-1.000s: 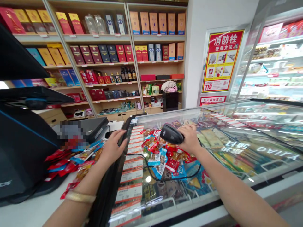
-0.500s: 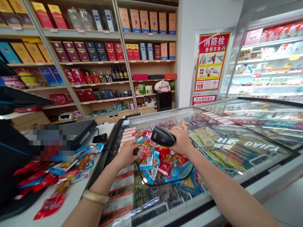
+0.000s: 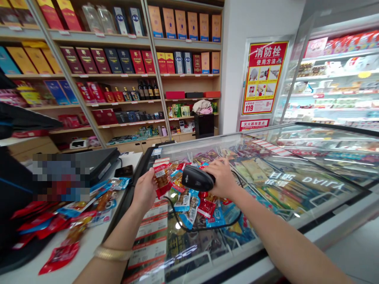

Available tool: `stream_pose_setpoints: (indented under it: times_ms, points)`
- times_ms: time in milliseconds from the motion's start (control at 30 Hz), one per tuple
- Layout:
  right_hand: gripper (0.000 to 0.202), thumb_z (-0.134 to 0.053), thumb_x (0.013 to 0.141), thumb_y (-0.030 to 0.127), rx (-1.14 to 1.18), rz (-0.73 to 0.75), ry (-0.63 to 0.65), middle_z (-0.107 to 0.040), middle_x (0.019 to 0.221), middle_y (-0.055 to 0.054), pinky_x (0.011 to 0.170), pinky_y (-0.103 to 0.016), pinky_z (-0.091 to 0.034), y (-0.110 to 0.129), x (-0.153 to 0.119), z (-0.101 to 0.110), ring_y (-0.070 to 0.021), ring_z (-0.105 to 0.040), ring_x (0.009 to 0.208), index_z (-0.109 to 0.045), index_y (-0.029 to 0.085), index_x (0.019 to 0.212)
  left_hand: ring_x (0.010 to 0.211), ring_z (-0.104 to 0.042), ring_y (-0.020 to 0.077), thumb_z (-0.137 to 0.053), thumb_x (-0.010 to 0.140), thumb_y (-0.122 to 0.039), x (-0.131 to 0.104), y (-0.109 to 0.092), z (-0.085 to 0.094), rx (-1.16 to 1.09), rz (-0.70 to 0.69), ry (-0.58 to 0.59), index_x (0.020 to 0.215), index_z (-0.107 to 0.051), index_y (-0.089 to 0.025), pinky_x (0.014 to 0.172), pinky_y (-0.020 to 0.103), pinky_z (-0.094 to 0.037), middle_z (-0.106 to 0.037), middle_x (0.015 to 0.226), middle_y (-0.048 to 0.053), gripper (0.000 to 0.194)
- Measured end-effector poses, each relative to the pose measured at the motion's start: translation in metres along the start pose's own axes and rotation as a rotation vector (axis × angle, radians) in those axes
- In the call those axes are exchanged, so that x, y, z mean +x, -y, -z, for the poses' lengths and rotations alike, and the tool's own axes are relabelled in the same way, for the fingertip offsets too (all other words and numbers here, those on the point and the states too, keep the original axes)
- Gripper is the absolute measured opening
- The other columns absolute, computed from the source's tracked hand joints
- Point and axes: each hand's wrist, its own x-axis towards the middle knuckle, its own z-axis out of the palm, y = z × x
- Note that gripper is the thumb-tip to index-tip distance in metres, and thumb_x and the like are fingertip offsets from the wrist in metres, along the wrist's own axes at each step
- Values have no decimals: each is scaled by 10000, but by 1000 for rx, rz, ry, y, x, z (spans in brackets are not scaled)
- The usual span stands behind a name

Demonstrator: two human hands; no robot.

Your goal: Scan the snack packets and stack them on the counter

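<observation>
Left hand point(image 3: 145, 189) lifts red snack packet point(image 3: 161, 179), grip pinching its lower edge, packet upright above freezer glass lid point(image 3: 296, 185). Right hand point(image 3: 222, 179) wraps black barcode scanner point(image 3: 197, 178), grip clenched round handle, scanner head just beside packet. Scanner cable point(image 3: 189, 225) loops over pile of snack packets point(image 3: 201, 205) on lid. More packets point(image 3: 74, 217) on white worktop point(image 3: 89, 252) at left. Gold bangle point(image 3: 112, 253) on left wrist.

My left hand point(image 3: 145, 191) held a red snack packet point(image 3: 161, 177) upright above the glass freezer lid point(image 3: 296, 185). My right hand point(image 3: 222, 177) gripped the black barcode scanner point(image 3: 197, 178), aimed at the packet. More snack packets point(image 3: 195, 201) lay piled beneath the scanner.
</observation>
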Motion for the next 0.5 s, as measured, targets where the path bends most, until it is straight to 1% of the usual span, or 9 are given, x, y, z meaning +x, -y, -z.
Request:
stream_pose_setpoints:
  times_ms: [133, 200, 267, 400, 500]
  points:
    - [295, -667, 678, 375, 13, -7, 62, -738, 887, -41, 934, -397, -227, 5, 0, 0, -193, -529, 883, -715, 223, 926, 982, -731, 311, -633, 830, -401, -9, -1, -9, -49, 20, 103, 1033, -723, -81, 842, 437, -603, -771, 934, 164, 390]
    - [297, -669, 671, 375, 5, -13, 80, -738, 888, -42, 935, -402, -224, 5, 1, 0, -198, -529, 892, -716, 223, 922, 1033, -719, 321, -631, 834, -388, -11, 0, -11, -49, 26, 114, 1021, -729, -93, 859, 424, -600, -770, 973, 168, 363]
    - [301, -667, 674, 375, -7, -18, 99, -739, 903, -41, 947, -409, -217, 6, 1, 1, -201, -531, 904, -717, 227, 931, 1050, -714, 322, -629, 836, -363, -11, 0, -12, -56, 27, 98, 1015, -727, -106, 864, 413, -600, -770, 988, 163, 329]
    - [303, -661, 690, 380, -9, -22, 113, -742, 924, -47, 966, -415, -212, 6, 2, 2, -201, -529, 904, -722, 227, 944, 988, -726, 307, -671, 807, -342, -10, 3, -12, -85, 30, 87, 1015, -703, -85, 855, 425, -598, -766, 974, 165, 332]
    - [297, -657, 708, 398, -9, -28, 96, -740, 913, -37, 981, -417, -210, 6, 1, 2, -198, -536, 904, -723, 232, 945, 874, -733, 282, -669, 811, -398, -10, 3, -10, -41, 29, 104, 1056, -699, -82, 782, 404, -599, -764, 926, 153, 401]
